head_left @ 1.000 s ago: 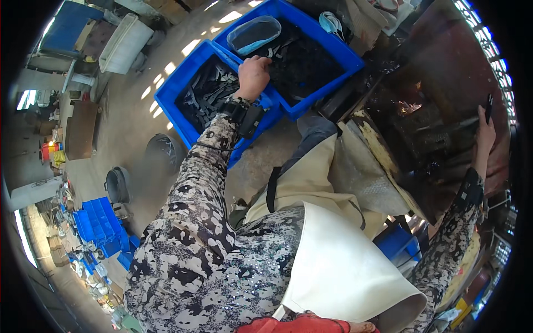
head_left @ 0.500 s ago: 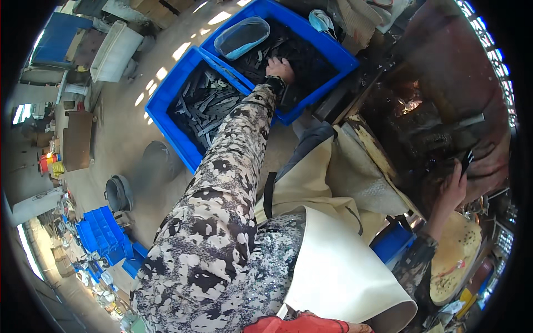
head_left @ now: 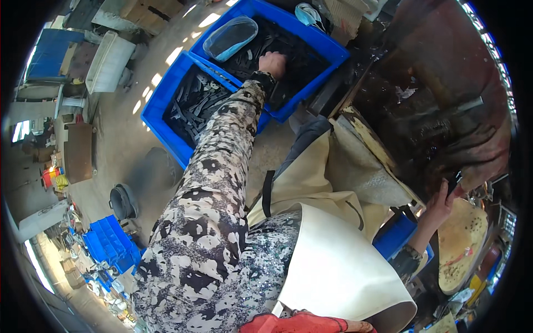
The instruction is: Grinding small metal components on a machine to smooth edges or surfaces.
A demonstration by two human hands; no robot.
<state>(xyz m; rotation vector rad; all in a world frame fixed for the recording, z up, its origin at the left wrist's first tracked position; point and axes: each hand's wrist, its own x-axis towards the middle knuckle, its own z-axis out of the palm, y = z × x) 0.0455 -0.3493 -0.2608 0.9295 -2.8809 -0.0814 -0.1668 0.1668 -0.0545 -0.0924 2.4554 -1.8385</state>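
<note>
My left hand (head_left: 272, 65) is down in the far blue bin (head_left: 337, 65), among dark flat strips (head_left: 280, 41). Its fingers curl downward and their tips are hidden, so what they grip does not show. At the right, my right hand (head_left: 438, 206) pinches a small dark flat piece (head_left: 454, 182) upright beside the dark, wet-looking work surface (head_left: 413, 119). A clear oval plastic tub (head_left: 231, 39) rests on the strips near the far bin's left wall. The nearer blue bin (head_left: 157, 123) also holds many dark and grey strips (head_left: 194, 102).
A cream apron (head_left: 338, 266) covers my lap. Beside my right forearm are a small blue container (head_left: 394, 233) and a stained yellowish pad (head_left: 462, 247). Dark round buckets (head_left: 123, 201) and stacked blue bins (head_left: 111, 243) stand on the floor at left. A face mask (head_left: 308, 15) hangs at the far bin's rim.
My left hand has shifted slightly within the far bin, its fingers more curled. The right hand with its dark piece has drawn back toward me. The whole view has shifted slightly.
</note>
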